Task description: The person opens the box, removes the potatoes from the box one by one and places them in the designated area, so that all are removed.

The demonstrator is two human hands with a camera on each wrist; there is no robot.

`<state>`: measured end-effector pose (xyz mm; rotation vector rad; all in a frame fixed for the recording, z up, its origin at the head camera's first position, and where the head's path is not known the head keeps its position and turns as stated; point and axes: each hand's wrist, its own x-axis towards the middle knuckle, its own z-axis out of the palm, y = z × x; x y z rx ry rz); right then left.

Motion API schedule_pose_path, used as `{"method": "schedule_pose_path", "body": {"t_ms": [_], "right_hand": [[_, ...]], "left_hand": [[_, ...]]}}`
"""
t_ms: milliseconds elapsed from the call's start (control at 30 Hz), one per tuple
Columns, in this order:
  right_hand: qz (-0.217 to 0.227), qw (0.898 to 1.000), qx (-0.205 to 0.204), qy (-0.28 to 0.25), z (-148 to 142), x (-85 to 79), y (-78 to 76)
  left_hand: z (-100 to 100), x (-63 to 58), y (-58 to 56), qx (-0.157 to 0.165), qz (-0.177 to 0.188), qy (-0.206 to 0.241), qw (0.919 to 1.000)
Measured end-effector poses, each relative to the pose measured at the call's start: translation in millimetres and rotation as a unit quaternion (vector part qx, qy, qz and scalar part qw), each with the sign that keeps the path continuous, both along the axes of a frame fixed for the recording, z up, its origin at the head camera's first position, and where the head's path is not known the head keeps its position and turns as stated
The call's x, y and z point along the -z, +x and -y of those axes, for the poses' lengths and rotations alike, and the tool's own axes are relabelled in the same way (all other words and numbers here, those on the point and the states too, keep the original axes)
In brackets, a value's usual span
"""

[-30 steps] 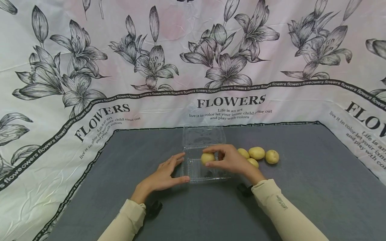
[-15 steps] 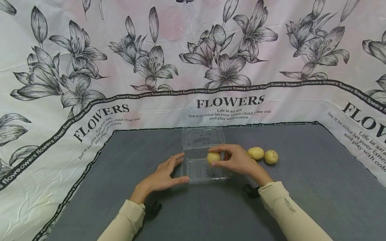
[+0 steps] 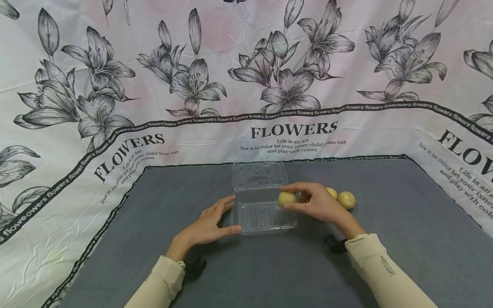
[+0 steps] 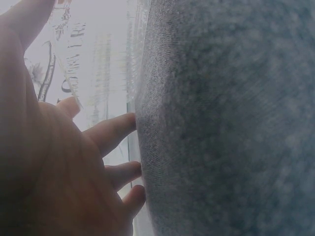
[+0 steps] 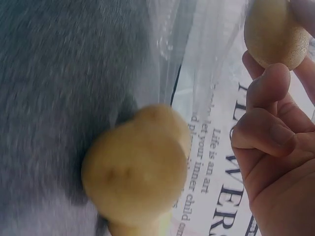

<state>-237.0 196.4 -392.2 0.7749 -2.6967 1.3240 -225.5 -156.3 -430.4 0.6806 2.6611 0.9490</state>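
My right hand pinches a small yellow potato between thumb and fingers, over the right side of a clear plastic clamshell box. In the right wrist view the held potato is at the top right, with the other fingers of the hand curled below it. The box's lid is folded back behind it. My left hand is spread at the box's left side, thumb and fingertips at its edge. The left wrist view shows that hand with fingers extended and holding nothing.
More potatoes lie on the grey tabletop right of the box, partly hidden by my right hand. The right wrist view shows some of these potatoes close together. A flower-printed cloth borders the table's back and sides.
My right hand has moved right with the potato, from over the middle of the box to its right side, covering more of the loose potatoes. The left hand has stayed put.
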Motion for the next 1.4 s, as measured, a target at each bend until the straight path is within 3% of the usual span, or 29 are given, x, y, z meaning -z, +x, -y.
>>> {"method": "schedule_pose_path", "body": {"t_ms": [1167,1400], "right_hand": [[-0.017,0.996,0.086,0.014,-80,2.8,17.7],[0.018,0.997,0.073,0.03,-97,2.4,19.2]], "left_hand": [[1,1.1,0.8,0.004,0.0,0.0,1.0],[0,1.2,1.4,0.004,-0.001,0.002,1.0]]}}
